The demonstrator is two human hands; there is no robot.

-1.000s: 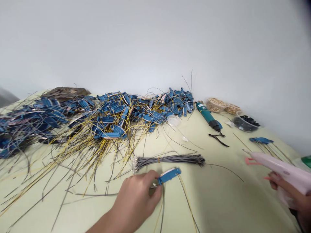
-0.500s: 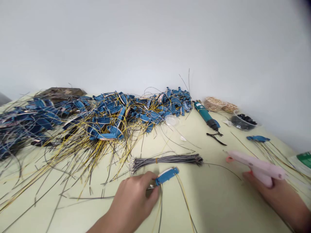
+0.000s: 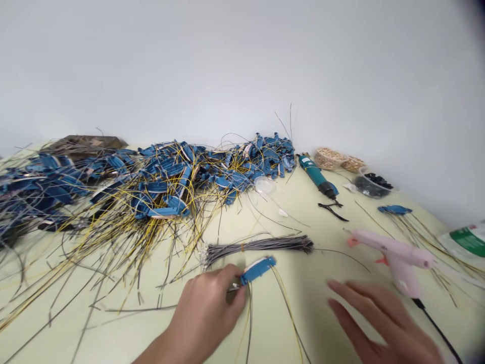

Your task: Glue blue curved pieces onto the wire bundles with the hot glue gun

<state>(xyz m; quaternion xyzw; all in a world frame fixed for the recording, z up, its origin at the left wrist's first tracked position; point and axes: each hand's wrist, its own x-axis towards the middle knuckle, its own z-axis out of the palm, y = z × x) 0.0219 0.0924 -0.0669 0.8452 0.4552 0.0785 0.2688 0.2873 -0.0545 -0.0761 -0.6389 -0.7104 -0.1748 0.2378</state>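
Observation:
My left hand [image 3: 208,306] pinches the near end of a blue plastic part [image 3: 258,270], which has yellow and black wires trailing toward me. A small white tip pokes out between thumb and finger, too small to name. My right hand [image 3: 382,321] is open with its fingers stretched out, slightly blurred, holding nothing. Beyond it lies a pink hot glue gun [image 3: 394,248] on the table, nozzle pointing left, its black cord running toward me. Just past the blue part rests a tied bundle of grey wires [image 3: 261,245] with white connectors at its left end.
A tangled heap of wired blue parts [image 3: 166,172] spreads across the back left. At the back right lie a teal electric screwdriver [image 3: 316,174], black cutters [image 3: 335,210], tubs of small beige pieces [image 3: 329,158] and a tub of black pieces [image 3: 373,184]. Another wired blue part [image 3: 394,209] sits beyond the glue gun.
My right hand has let go of the glue gun and moved left and toward me. The glue gun stays on the table. My left hand still grips the blue part in about the same place.

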